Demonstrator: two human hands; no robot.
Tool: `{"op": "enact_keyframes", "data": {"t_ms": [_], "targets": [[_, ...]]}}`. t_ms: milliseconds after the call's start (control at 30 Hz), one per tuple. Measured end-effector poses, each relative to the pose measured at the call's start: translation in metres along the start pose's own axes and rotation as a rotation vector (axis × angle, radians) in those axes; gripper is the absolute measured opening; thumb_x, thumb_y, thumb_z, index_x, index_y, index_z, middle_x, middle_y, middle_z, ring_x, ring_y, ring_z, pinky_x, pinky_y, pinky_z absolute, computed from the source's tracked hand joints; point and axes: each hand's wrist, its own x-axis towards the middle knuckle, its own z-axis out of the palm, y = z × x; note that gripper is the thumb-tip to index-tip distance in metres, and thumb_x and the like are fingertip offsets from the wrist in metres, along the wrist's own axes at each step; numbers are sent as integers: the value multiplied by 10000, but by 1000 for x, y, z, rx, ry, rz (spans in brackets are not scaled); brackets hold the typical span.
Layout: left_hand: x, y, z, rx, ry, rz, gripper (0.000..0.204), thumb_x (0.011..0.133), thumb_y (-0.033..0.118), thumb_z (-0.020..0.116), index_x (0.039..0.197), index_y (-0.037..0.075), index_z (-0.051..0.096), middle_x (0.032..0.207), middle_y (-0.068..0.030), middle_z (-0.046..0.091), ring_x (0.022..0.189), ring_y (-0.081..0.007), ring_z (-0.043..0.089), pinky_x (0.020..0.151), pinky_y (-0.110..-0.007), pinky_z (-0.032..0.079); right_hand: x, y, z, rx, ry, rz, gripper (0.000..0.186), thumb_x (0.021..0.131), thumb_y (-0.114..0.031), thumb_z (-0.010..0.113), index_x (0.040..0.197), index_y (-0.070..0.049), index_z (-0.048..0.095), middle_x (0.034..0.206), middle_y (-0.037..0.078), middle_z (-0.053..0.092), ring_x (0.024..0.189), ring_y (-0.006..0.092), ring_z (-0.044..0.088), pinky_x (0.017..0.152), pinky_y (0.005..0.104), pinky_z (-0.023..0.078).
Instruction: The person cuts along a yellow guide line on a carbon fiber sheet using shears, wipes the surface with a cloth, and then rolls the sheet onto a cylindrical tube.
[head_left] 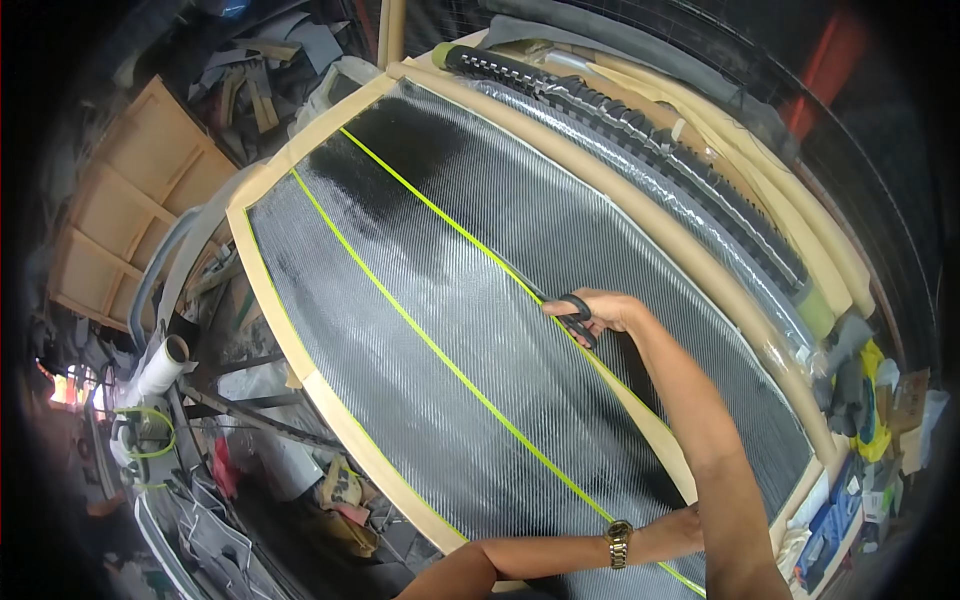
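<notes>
Pointing up-left along the green line (pixel 450 219), scissors (pixel 574 324) are gripped by the right hand (pixel 606 311); left hand hidden, its grip can't be told.

Fabric (pixel 400 250): we see it mid-frame, on the table (pixel 655 435).
Scissors (pixel 577 322): over the fabric, right of centre.
Rolls (pixel 650 145): behind it, upper right.
Panel (pixel 140 190): upper left.

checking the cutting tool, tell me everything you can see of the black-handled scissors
The black-handled scissors have looped grips, apparently plastic, held in the bare right hand. They point toward the picture's upper left, along a thin yellow-green line on a dark, finely ribbed sheet. Their slim, dark blades are too indistinct to tell open from closed.
</notes>
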Motion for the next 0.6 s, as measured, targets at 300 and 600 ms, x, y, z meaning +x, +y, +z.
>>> {"op": "enact_keyframes", "data": {"t_ms": [300, 600], "targets": [[10, 0, -23, -353, -276, -216, 397, 1007, 197, 392, 1337, -20, 438, 1403, -147, 481, 1296, -268, 445, 1088, -363, 394, 15, 6, -1, 13, 61, -64, 634, 662, -688, 771, 621, -90, 564, 503, 40, 530, 419, 144, 567, 402, 298, 500], [-3, -10, 31, -135, 149, 14, 398, 865, 81, 508, 1239, -49, 548, 1381, -176, 501, 1316, -338, 452, 1131, -428, 377, 22, 6, 2, 8, 57, -86, 539, 722, -588, 794, 620, -109, 568, 523, 35, 541, 441, 121, 547, 416, 275, 471]]}}
